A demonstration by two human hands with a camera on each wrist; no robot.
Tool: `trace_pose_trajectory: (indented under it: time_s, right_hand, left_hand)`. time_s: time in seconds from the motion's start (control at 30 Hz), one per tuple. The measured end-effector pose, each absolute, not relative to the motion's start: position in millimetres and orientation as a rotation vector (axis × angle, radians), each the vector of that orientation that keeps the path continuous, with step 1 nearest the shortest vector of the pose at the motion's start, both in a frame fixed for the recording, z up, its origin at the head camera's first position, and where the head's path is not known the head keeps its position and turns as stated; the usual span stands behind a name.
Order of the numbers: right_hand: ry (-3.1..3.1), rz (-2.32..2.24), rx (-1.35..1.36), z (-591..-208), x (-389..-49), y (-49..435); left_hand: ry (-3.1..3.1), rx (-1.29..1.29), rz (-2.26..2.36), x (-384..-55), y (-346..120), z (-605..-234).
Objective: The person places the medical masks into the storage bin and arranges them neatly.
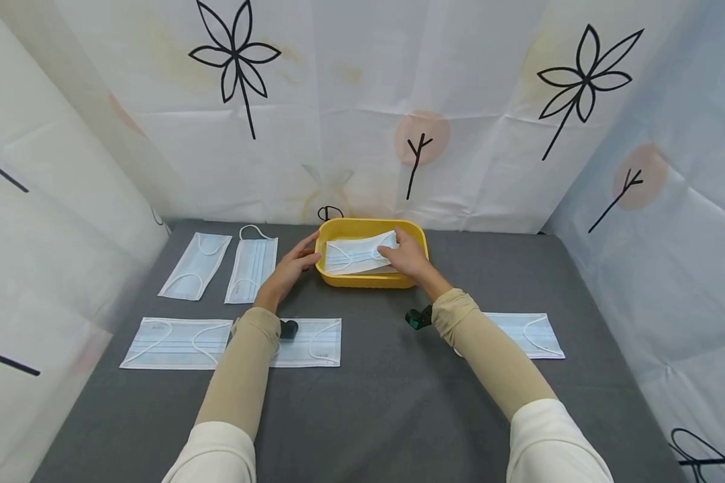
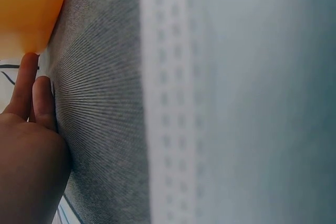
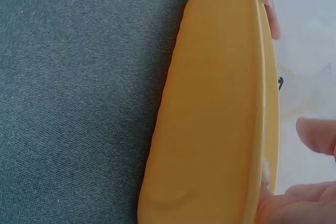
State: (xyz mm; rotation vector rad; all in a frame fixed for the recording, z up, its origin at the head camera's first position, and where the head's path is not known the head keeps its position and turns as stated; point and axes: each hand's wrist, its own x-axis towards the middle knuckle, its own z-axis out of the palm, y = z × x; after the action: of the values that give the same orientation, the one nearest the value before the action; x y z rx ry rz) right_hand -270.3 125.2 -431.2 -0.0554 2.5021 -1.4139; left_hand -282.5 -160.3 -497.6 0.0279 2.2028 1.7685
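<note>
A yellow basket (image 1: 368, 282) stands at the back of the dark grey table. Inside it lies a light blue pleated face mask (image 1: 353, 255) with white ear loops. My right hand (image 1: 412, 258) reaches over the basket's right part and pinches the right end of this mask, thumb on top. Its other fingertips are partly hidden. My left hand (image 1: 288, 270) touches the basket's left end with fingers extended. In the left wrist view the fingers (image 2: 23, 85) meet the orange-looking wall. The right wrist view shows the basket's front wall (image 3: 210, 98) from close by.
Two masks stand lengthwise at the back left, the outer mask (image 1: 196, 266) and the inner mask (image 1: 252, 268). Nearer lie a mask (image 1: 175, 343) at left, a mask (image 1: 314, 343) beside my left forearm and a mask (image 1: 528, 333) partly under my right forearm. Patterned curtains (image 1: 350, 87) enclose the table.
</note>
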Motion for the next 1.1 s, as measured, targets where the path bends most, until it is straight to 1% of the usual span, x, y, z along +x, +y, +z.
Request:
trace_pose_trajectory:
  time_s: [0.1,0.33,0.63,0.8,1.1]
  right_hand:
    - [2.561,-1.317,-0.088,-431,-269,126]
    - [2.600,-1.246,-0.194,-433,-267,126]
    - [2.656,-1.100,-0.350,-427,-262,125]
    - [2.764,-0.863,-0.468,-427,-257,122]
    - [2.987,-0.329,-0.562,-434,-248,122]
  left_hand:
    - [2.196,0.023,1.764,-281,-161,-497]
    - [2.210,0.035,1.769,-280,-161,-498]
    - [2.212,0.044,1.774,-282,-161,-499]
    - [2.177,0.023,1.778,-280,-160,-490]
    - [2.134,0.002,1.738,-269,-159,-464]
